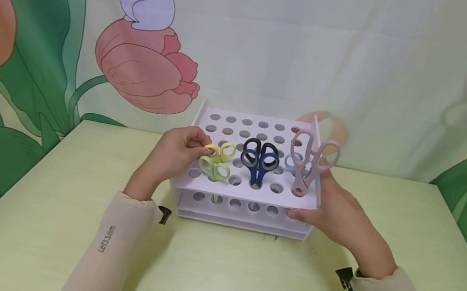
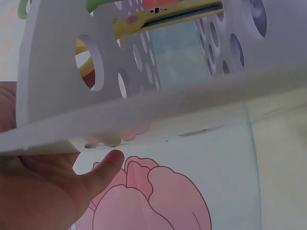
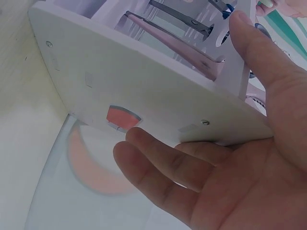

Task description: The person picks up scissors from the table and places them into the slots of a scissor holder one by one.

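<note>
A white rack (image 1: 248, 193) with rows of round holes stands on the table, holding several scissors upright by their blades. My left hand (image 1: 181, 151) pinches a handle loop of the yellow scissors (image 1: 227, 151) at the rack's left side. Just in front are the light green scissors (image 1: 213, 169). In the middle stand the dark blue scissors (image 1: 258, 169), with the black scissors (image 1: 262, 146) behind them. My right hand (image 1: 340, 209) grips the rack's right side, thumb at its front, beside the pink scissors (image 1: 308, 165). Partly hidden behind those are the light blue scissors (image 1: 291, 162).
The pale yellow-green table (image 1: 238, 280) extends around the rack. Behind it hangs a cloth backdrop (image 1: 258, 52) printed with flowers and a white animal. In the right wrist view, the rack's side panel (image 3: 153, 91) has screws and a small red-backed opening.
</note>
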The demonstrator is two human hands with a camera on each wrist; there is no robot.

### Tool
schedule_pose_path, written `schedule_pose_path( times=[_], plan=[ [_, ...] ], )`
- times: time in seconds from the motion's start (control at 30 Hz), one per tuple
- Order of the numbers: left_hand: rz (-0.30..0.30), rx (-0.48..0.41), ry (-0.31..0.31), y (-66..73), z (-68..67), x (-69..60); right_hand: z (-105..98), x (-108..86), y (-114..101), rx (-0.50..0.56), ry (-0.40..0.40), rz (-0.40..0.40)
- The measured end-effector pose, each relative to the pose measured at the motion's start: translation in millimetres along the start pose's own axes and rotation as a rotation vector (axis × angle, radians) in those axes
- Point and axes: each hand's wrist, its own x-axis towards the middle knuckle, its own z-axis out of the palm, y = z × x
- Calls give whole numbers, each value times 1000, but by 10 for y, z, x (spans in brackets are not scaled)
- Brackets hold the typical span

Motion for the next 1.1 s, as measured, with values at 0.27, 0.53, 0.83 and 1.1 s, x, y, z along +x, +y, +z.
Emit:
schedule_pose_path(
  times=[0.27, 0.53, 0.83, 1.1],
  plan=[
    [-15, 66, -49, 20, 14, 25, -13, 4, 14, 13, 9, -20],
    [87, 177, -80, -32, 85, 31, 26, -38, 91, 28, 10, -8],
    [104, 156, -82, -33, 137, 71, -5, -261, 140, 4, -12, -20],
    [61, 146, -43, 15, 5, -166, 74, -547, 20, -82, -36, 17]
  ],
)
